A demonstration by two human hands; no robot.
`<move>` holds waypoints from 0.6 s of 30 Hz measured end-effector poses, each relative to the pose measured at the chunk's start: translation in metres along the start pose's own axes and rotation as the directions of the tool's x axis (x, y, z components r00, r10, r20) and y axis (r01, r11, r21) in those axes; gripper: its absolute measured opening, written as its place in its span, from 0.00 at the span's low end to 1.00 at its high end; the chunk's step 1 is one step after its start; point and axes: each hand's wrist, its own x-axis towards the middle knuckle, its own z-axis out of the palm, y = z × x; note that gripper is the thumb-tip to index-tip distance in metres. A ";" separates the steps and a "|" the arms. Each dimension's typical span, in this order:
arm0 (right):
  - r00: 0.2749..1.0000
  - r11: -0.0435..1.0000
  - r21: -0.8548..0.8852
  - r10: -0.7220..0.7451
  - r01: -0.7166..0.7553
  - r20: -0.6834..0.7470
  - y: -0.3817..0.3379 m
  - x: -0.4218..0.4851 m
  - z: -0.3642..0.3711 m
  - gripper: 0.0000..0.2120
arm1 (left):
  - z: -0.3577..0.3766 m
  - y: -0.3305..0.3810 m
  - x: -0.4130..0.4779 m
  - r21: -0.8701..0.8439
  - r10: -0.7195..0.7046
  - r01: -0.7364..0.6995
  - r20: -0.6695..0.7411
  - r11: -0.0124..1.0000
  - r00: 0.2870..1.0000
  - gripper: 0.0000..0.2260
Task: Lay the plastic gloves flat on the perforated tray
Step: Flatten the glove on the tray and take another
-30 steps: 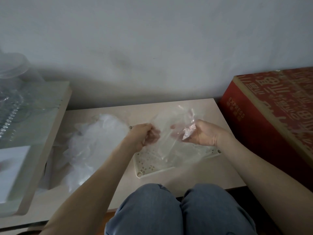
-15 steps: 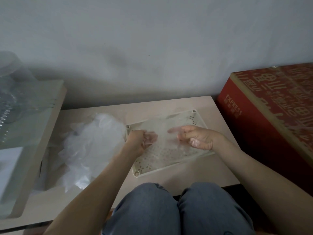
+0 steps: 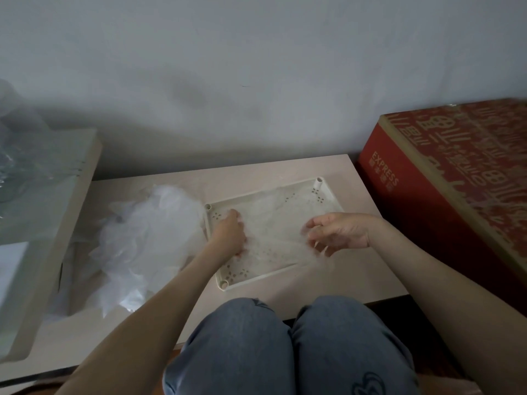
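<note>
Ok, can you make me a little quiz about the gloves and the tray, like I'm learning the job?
1. True or false: the pile of gloves lies to the left of the tray.
2. Pick one: what colour is the box standing to the right of the table? A blue, B red, C green.
3. Fill the gap: the left hand and the right hand are handling one clear glove spread over the ____.

Key: 1 true. 2 B. 3 tray.
</note>
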 end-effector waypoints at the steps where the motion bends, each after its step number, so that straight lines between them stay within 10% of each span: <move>1: 1.000 1.000 -0.006 0.012 -0.012 -0.024 0.003 0.001 -0.002 0.10 | 0.001 -0.001 0.000 0.018 0.019 -0.019 -0.005 1.000 1.000 0.16; 11: 0.988 0.999 -0.035 -0.042 0.037 -0.149 0.002 0.007 -0.006 0.27 | 0.006 -0.006 -0.008 0.446 0.115 -0.114 0.024 0.888 0.993 0.31; 18: 0.988 0.998 -0.058 -0.024 0.016 -0.151 -0.002 0.015 -0.006 0.28 | 0.009 -0.011 -0.006 0.765 0.568 -0.411 0.073 0.496 0.820 0.32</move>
